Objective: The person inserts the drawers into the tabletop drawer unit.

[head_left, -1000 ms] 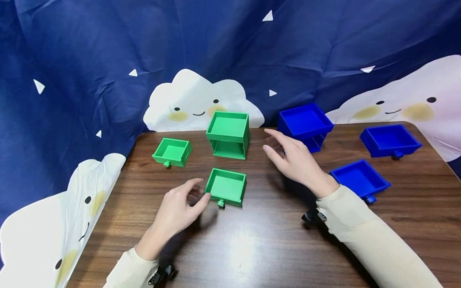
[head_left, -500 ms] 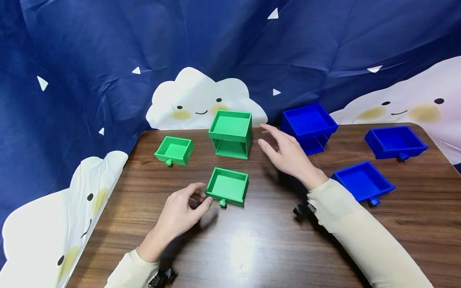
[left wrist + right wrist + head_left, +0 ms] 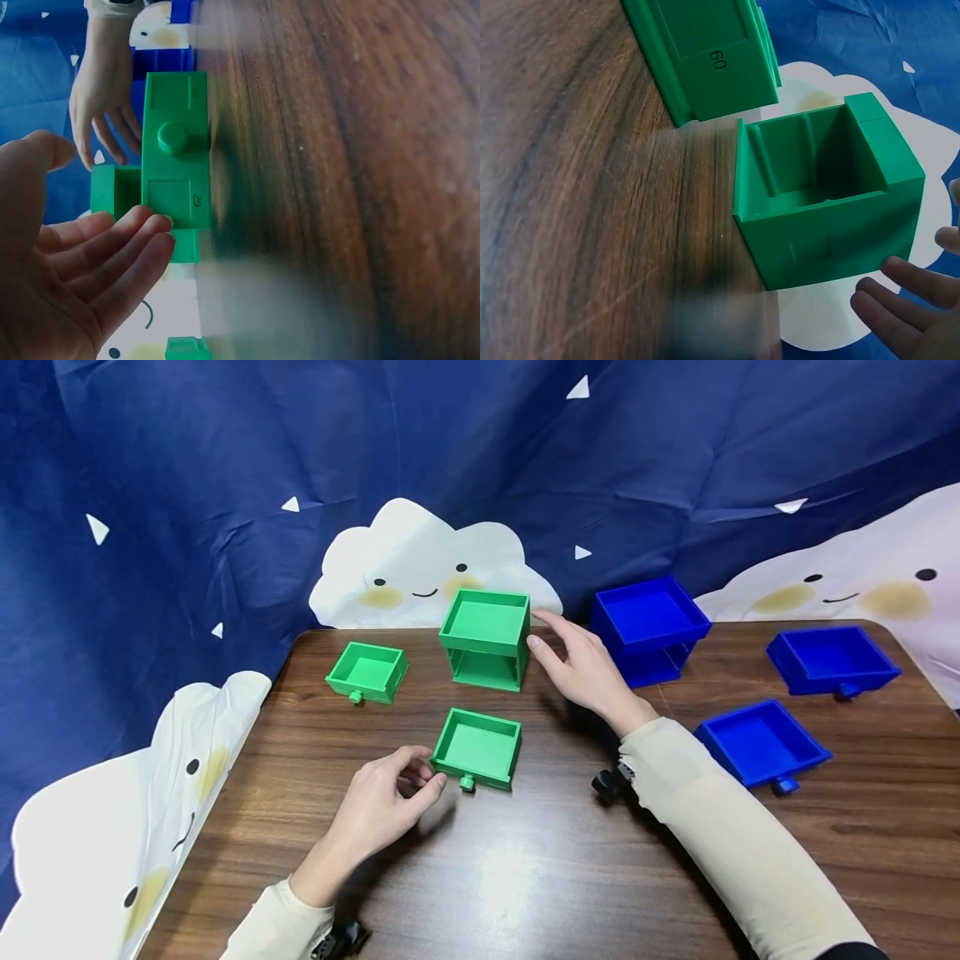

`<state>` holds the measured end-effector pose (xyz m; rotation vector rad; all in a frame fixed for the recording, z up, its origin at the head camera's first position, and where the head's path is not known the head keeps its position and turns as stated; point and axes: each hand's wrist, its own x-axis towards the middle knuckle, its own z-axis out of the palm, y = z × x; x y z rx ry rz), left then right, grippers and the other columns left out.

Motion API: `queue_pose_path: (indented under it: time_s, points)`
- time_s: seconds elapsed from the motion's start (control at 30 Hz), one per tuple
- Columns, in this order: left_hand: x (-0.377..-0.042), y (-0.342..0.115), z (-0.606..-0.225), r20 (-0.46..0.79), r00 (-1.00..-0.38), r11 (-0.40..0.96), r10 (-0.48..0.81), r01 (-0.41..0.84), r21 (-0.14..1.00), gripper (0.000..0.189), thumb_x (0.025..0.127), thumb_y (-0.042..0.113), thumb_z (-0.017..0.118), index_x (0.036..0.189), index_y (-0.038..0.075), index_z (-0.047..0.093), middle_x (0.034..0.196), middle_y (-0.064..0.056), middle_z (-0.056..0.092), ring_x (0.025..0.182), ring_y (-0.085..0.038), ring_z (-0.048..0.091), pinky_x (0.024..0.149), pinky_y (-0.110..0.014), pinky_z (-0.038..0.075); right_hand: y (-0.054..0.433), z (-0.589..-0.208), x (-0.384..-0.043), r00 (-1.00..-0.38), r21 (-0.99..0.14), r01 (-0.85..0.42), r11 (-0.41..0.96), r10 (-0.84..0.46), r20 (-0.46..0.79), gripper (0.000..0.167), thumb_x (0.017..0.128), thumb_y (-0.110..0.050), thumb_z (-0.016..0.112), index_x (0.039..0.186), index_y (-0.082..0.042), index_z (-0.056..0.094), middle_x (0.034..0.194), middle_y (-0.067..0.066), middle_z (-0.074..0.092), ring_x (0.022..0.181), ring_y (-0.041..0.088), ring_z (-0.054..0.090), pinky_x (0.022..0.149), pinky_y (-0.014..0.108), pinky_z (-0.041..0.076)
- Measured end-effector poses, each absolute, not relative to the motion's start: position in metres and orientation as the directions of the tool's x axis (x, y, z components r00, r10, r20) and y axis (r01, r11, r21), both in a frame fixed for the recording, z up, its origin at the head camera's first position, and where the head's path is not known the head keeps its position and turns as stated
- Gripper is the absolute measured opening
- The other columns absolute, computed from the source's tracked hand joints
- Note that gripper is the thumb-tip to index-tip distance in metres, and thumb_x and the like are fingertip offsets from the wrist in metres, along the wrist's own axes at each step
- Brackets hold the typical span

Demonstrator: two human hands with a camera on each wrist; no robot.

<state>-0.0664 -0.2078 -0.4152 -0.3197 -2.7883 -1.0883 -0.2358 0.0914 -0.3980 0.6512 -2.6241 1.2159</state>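
A green drawer (image 3: 477,745) with a round knob lies on the table in front of the green cabinet (image 3: 489,622), whose lower bay is hollow. By the drawer's left front corner is my left hand (image 3: 386,802), fingers loosely bent. In the left wrist view its fingertips overlap the end of the drawer's front (image 3: 174,101); contact cannot be told. My right hand (image 3: 588,672) reaches to the right side of the cabinet, thumb and fingers spread. The right wrist view puts its fingertips at the cabinet's side wall (image 3: 832,244), touching or very close. Neither hand holds anything.
A second green drawer (image 3: 369,670) sits at the back left. Right of my right hand stands a blue cabinet (image 3: 651,614). Two blue drawers, one nearer (image 3: 763,743) and one farther (image 3: 834,658), lie on the right. A blue curtain (image 3: 450,435) hangs behind the wooden table (image 3: 420,902).
My right hand has moved left from beside the blue cabinet to the green cabinet's right side. My left hand has barely shifted by the drawer. The view has turned slightly left.
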Motion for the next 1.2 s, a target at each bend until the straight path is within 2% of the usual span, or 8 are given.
queue_pose_path:
  time_s: [0.33, 0.53, 0.8, 1.0, 1.2]
  points:
    - [-0.066, -0.208, -0.420, 0.131, -0.980, 0.731, 0.149, 0.199, 0.653, 0.023, 0.094, 0.022, 0.080, 0.109, 0.005, 0.079, 0.082, 0.008, 0.074, 0.071, 0.002, 0.066, 0.070, -0.025, 0.061, 0.083, -0.407, -0.246, -0.901, -0.745, -0.431, 0.509, -0.278, 0.332, 0.050, 0.112, -0.035, 0.058, 0.157, -0.014, 0.056, 0.134, 0.015, 0.073, 0.117, 0.032, 0.073, 0.105, 0.052, 0.058]
    - [-0.068, -0.203, -0.422, 0.018, -0.986, 0.726, 0.163, 0.132, 0.675, 0.022, 0.097, 0.028, 0.078, 0.106, 0.008, 0.080, 0.081, 0.010, 0.073, 0.070, 0.002, 0.065, 0.071, -0.022, 0.056, 0.079, -0.408, -0.252, -0.907, -0.758, -0.418, 0.500, -0.266, 0.325, 0.051, 0.111, -0.035, 0.058, 0.157, -0.013, 0.056, 0.127, 0.015, 0.073, 0.114, 0.032, 0.073, 0.104, 0.050, 0.058]
    - [-0.074, -0.196, -0.429, -0.078, -0.971, 0.645, 0.224, 0.088, 0.759, 0.022, 0.101, 0.025, 0.074, 0.108, 0.005, 0.080, 0.078, 0.006, 0.075, 0.063, -0.003, 0.066, 0.064, -0.021, 0.055, 0.077, -0.403, -0.263, -0.914, -0.724, -0.401, 0.561, -0.296, 0.278, 0.053, 0.112, -0.040, 0.055, 0.160, -0.016, 0.053, 0.131, 0.015, 0.070, 0.115, 0.032, 0.071, 0.104, 0.051, 0.056]
    - [-0.076, -0.193, -0.431, -0.176, -0.951, 0.544, 0.252, -0.011, 0.839, 0.023, 0.104, 0.020, 0.070, 0.109, -0.001, 0.079, 0.076, -0.006, 0.075, 0.059, -0.014, 0.069, 0.054, -0.030, 0.061, 0.076, -0.401, -0.266, -0.915, -0.729, -0.396, 0.559, -0.305, 0.264, 0.054, 0.111, -0.040, 0.057, 0.159, -0.016, 0.054, 0.131, 0.016, 0.068, 0.115, 0.033, 0.071, 0.104, 0.052, 0.056]
    - [-0.081, -0.189, -0.435, -0.245, -0.932, 0.477, 0.267, -0.093, 0.874, 0.028, 0.105, 0.023, 0.069, 0.105, -0.003, 0.079, 0.074, -0.007, 0.074, 0.056, -0.012, 0.067, 0.053, -0.034, 0.063, 0.073, -0.405, -0.268, -0.919, -0.754, -0.384, 0.533, -0.301, 0.256, 0.054, 0.111, -0.041, 0.058, 0.160, -0.017, 0.053, 0.130, 0.016, 0.068, 0.115, 0.032, 0.071, 0.104, 0.051, 0.057]
